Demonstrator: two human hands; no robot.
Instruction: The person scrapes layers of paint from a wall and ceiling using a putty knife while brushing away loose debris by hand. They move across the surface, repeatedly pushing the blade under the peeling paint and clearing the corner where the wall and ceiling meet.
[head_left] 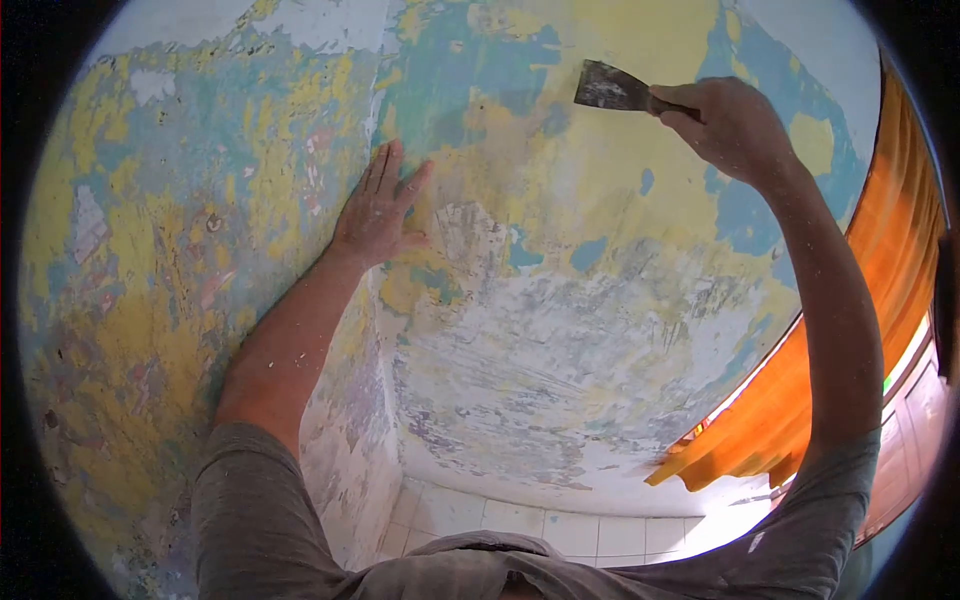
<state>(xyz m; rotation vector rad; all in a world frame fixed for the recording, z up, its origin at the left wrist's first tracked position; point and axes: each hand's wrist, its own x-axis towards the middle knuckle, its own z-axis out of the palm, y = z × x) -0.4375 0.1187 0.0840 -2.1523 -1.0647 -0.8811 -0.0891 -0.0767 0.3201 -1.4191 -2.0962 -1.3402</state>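
Note:
My right hand [728, 130] is closed round the handle of a paint scraper [612, 90], raised at the upper right. Its broad, smudged blade points left, over a yellow part of the wall [640, 190]. Near the corner where two walls meet, my left hand [382, 212] lies against the wall with its fingers spread, and nothing is in it. Patches of yellow, turquoise and bare whitish plaster cover both walls. Flecks of paint dot both forearms.
An orange curtain [790, 400] hangs along the right side, with bright light at its lower edge. White floor tiles [520, 520] show below the wall. The left wall [130, 330] stands close beside my left arm. A reddish panel [905, 440] is at the far right.

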